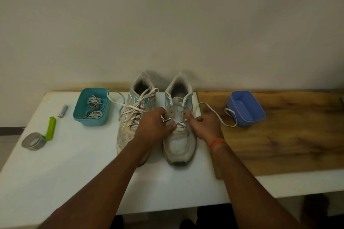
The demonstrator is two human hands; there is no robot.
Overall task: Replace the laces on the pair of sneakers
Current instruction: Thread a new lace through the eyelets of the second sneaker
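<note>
- Right sneaker (180, 135) stands on the bench (55, 173), heel toward the wall.
- Left hand (155, 126) pinches its white lace (214, 115) over the lower eyelets.
- Right hand (204, 126) — fingers curled — grips the same lace beside that sneaker.
- Left sneaker (132, 117) stands just beside it, fully laced.

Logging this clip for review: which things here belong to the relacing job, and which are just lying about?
In the job: left sneaker; right sneaker; lace, pinched by left hand and right hand; teal tub with laces; blue tub.

Lying about: battery; tape roll; green clip.
</note>
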